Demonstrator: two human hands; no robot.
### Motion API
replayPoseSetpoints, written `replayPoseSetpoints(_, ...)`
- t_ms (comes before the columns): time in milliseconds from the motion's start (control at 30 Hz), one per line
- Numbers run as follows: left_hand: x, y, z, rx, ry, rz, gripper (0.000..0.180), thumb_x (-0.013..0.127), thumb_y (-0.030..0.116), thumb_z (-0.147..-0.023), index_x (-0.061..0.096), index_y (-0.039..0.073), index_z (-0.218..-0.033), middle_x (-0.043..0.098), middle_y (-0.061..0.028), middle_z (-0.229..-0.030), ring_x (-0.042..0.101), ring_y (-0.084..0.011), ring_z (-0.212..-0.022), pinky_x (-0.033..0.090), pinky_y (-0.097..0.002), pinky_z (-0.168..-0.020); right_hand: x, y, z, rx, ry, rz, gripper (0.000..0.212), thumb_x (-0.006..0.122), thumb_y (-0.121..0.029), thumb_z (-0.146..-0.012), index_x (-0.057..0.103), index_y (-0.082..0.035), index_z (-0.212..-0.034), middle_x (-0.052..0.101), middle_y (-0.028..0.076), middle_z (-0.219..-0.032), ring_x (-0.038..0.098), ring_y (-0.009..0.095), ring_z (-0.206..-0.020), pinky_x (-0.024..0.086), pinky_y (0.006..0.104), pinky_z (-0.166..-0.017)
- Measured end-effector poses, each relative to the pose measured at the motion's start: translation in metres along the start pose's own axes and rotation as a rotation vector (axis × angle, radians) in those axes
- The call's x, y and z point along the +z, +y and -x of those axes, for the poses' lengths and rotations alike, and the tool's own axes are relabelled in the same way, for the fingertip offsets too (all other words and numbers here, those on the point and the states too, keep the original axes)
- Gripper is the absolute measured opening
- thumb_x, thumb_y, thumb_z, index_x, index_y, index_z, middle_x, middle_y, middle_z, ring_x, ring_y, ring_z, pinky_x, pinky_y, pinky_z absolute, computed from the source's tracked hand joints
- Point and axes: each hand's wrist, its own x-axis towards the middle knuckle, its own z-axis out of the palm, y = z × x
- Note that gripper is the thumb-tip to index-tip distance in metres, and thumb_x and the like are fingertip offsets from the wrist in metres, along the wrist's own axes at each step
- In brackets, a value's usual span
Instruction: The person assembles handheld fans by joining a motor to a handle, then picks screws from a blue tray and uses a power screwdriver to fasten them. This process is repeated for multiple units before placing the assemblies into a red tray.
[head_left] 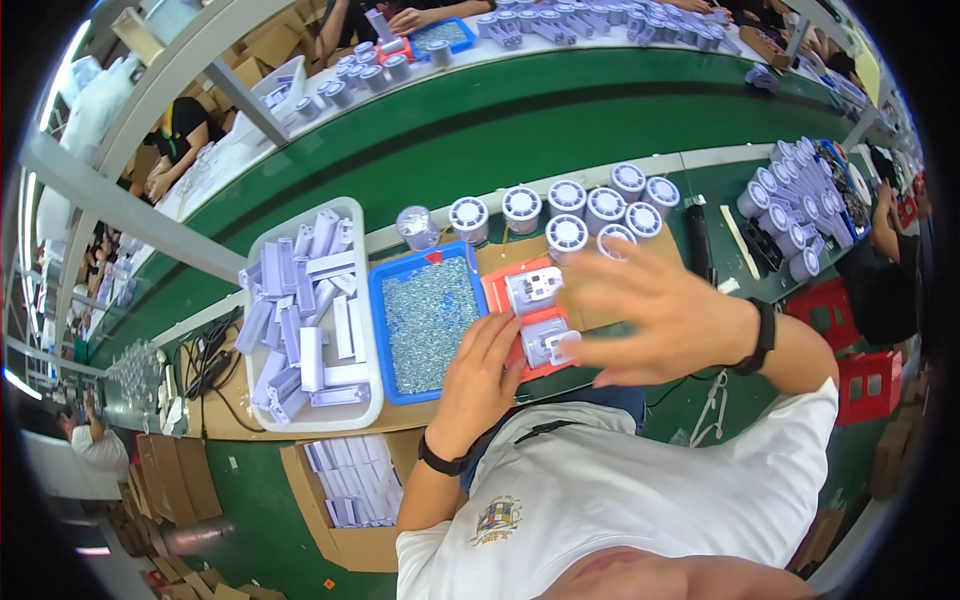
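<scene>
My left hand (480, 375) lies against the left side of an orange-red fixture (500, 288), its fingers stretched out and touching the edge beside the lower part. Two light-purple plastic housings sit in the fixture: an upper housing (537, 288) with a white inner piece, and a lower housing (545, 342). Over the right side of the fixture hovers my right hand (660, 315), smeared by motion, with fingers spread and nothing visible between them. It partly covers the right ends of the housings. Left of the fixture stands a blue tray (376, 330) of small silvery screws.
A white bin (372, 385) holds long purple plastic parts. Several round slotted purple units (522, 208) line the back, with a clear cup (417, 228) beside them. A black power screwdriver (698, 240) lies right. Below is a carton (300, 480) of parts. Other people work across the green conveyor (480, 125).
</scene>
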Motion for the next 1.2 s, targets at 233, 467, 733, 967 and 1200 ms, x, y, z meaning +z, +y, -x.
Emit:
replayPoseSetpoints(233, -0.002, 0.006, 0.001, -0.048, -0.026, -0.030, 0.056, 0.068, 0.005, -0.082, 0.050, -0.004, -0.134, 0.056, -0.0211, -0.132, 0.051, -0.0381, -0.127, 0.047, -0.0441, -0.102, 0.037, 0.040, -0.046, -0.262, -0.354, -0.068, 0.025, 0.071, -0.033, -0.084, 0.060, -0.012, -0.094, 0.059, 0.006, -0.095, 0.059, 0.026, -0.100, 0.053, 0.0463, -0.074)
replayPoseSetpoints(467, 0.000, -0.003, 0.009, -0.081, -0.018, -0.017, 0.059, 0.069, 0.009, -0.082, 0.049, -0.003, -0.135, 0.055, -0.0206, -0.133, 0.050, -0.0362, -0.129, 0.048, -0.0418, -0.101, -0.023, 0.049, -0.086, 0.019, -0.224, -0.045, 0.026, 0.070, -0.031, -0.084, 0.059, -0.007, -0.089, 0.058, 0.011, -0.084, 0.059, 0.030, -0.073, 0.049, 0.0420, -0.062)
replayPoseSetpoints(733, -0.082, 0.025, 0.016, -0.064, -0.023, -0.181, 0.052, 0.073, 0.009, -0.082, 0.057, 0.003, -0.131, 0.064, -0.0161, -0.124, 0.062, -0.0322, -0.113, 0.053, -0.0393, -0.090, 0.031, 0.220, -0.152, 0.534, 0.248, 0.087, 0.040, 0.061, -0.036, -0.096, 0.063, 0.004, -0.092, 0.063, 0.024, -0.080, 0.062, 0.042, -0.078, 0.048, 0.0473, -0.071)
replayPoseSetpoints(967, -0.156, -0.058, 0.053, -0.536, 0.145, -0.547, 0.028, 0.076, 0.011, -0.080, 0.067, -0.001, -0.103, 0.069, -0.0197, -0.095, 0.068, -0.0359, -0.087, 0.055, -0.0431, -0.078, 0.173, 0.277, -0.145, 0.623, 0.213, 0.319, 0.030, 0.068, -0.029, -0.088, 0.070, 0.001, -0.094, 0.065, 0.023, -0.108, 0.059, 0.044, -0.094, 0.048, 0.0488, -0.084)
replayPoseSetpoints(1200, -0.165, -0.119, 0.057, -0.791, -0.234, -0.863, 0.039, 0.081, 0.016, -0.071, 0.066, -0.004, -0.101, 0.066, -0.0236, -0.087, 0.067, -0.0401, -0.085, 0.055, -0.0457, -0.077, 0.163, 0.247, -0.141, 0.550, -0.208, 0.186, 0.040, 0.072, -0.030, -0.086, 0.068, 0.003, -0.107, 0.065, 0.021, -0.113, 0.058, 0.039, -0.111, 0.046, 0.0476, -0.095)
